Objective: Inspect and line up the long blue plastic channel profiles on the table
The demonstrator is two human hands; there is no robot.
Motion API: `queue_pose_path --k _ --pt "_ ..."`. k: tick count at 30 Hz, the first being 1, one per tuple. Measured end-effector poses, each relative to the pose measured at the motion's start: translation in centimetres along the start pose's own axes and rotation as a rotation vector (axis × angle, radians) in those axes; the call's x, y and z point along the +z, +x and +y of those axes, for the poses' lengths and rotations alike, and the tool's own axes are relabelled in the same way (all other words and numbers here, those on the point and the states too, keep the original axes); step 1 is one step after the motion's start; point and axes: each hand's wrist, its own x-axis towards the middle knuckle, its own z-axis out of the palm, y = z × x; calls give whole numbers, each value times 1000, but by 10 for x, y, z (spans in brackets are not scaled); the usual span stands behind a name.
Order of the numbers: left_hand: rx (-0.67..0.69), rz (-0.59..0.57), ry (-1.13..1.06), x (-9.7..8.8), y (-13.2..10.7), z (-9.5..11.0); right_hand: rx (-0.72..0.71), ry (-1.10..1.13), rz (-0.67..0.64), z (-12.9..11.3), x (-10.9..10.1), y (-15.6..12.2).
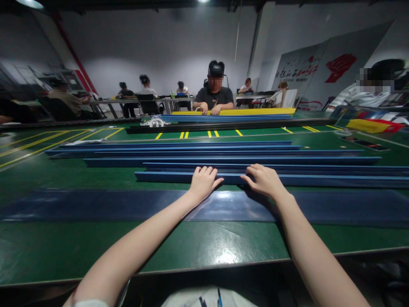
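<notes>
We see a dim hall lit by ceiling lamps (pixel 30 3); glare pools on the green counter (pixel 223 251), and edges bend and blur.

A factory workshop: long green worktable (pixel 79 251) with yellow floor-style lines (pixel 41 147), seated workers (pixel 214 97), blue strips (pixel 223 161).

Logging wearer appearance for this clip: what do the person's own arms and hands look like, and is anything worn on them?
The left hand and right hand are bare: no gloves, and no ring, watch or band can be made out. The left forearm and right forearm are uncovered; only a sliver of pale sleeve shows at the bottom edge on the left arm.
</notes>
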Motion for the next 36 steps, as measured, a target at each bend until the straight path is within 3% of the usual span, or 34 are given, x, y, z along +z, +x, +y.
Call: queue_pose_path --k 7,21,36 --pt "6 -4 -7 1 1 0 -109 -4 55 -15 6 6" --pt "-42 2 -18 -4 2 3 -52 132 74 -13 4 6" --pt "-57 16 -6 -2 2 3 -69 135 81 -11 8 7"
